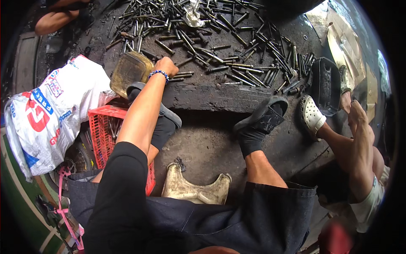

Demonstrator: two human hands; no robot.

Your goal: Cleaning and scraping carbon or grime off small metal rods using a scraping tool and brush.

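Observation:
My left arm, in a black sleeve and with a blue-and-white beaded bracelet, reaches forward over the ground. My left hand (pixel 166 66) is closed among the near left bolts, its fingertips turned down and hidden. A loose bolt (pixel 184 62) lies right beside its knuckles; whether the fingers hold one cannot be made out. Left of the wrist a grimy yellowish tub (pixel 132 71) stands tilted. Dark, greasy bolts (pixel 243 67) spread in a wide heap beyond the hand. My right hand does not show; only a patch of skin appears at the lower edge.
A dark wooden beam (pixel 211 96) runs between my sandalled feet. A red crate (pixel 100 139) and a white sack (pixel 55 114) stand left. Between my legs is a dirty cream plastic seat (pixel 196 186). Right are a black bin (pixel 325 86) and another person's clog (pixel 313 115). Someone's limb (pixel 57 22) shows upper left.

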